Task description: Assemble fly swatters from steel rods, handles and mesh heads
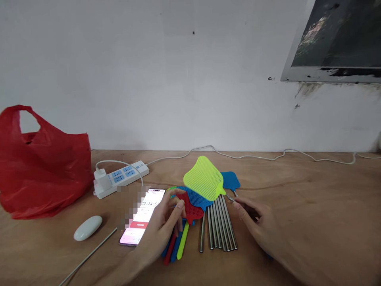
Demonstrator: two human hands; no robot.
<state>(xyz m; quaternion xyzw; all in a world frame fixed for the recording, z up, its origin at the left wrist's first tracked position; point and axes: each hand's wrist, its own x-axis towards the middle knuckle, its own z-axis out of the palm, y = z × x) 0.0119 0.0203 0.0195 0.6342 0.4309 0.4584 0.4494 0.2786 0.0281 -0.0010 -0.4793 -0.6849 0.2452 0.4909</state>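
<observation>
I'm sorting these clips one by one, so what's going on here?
A person's right hand pinches the metal neck of a yellow swatter. Their left hand is open by a red swatter; whether it touches is unclear. Metal rods lie between the hands, with coloured handles near the left.

Right hand (257,222) grips the metal shaft (230,198) of a yellow-green flyswatter (205,178) between thumb and fingers. Left hand (166,218), fingers bent, is at a red flyswatter head (193,208); contact cannot be confirmed. Steel tubes (220,224) lie side by side between the hands. Coloured handles (177,243) lie just beside the left hand. Lit phone (144,216), white power strip (123,178) and red plastic bag (50,167) occupy the wooden table's (312,190) left side.
</observation>
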